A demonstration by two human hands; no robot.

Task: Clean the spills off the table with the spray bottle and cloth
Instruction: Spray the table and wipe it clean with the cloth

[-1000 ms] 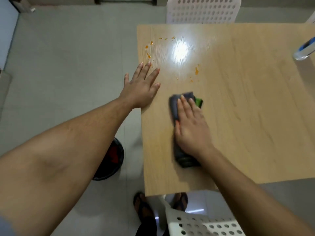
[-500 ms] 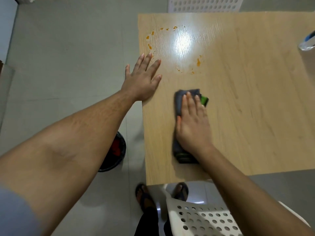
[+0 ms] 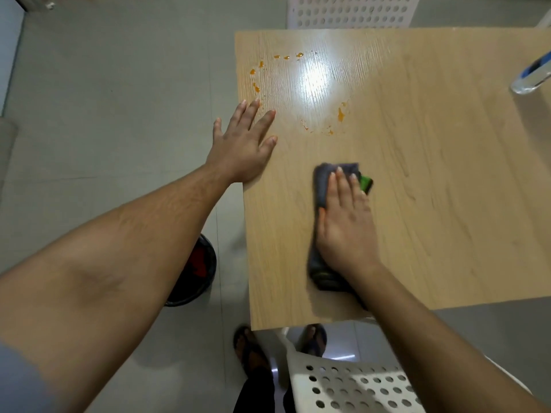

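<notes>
Both my hands lay flat: my left hand (image 3: 243, 144) rested open on the table's (image 3: 432, 180) left edge, near the orange spills (image 3: 340, 114); my right hand (image 3: 343, 225) pressed the dark cloth (image 3: 320, 186); the spray bottle (image 3: 533, 76) stood far right.

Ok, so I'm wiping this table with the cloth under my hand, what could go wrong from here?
1. The orange spills lie beyond the cloth; a flat pass under the right hand may smear them rather than lift them.
2. The left hand rests at the table edge close to the drops; it could touch them.
3. The spray bottle sits at the far right, half out of view; a wide sweep might knock it.
</notes>
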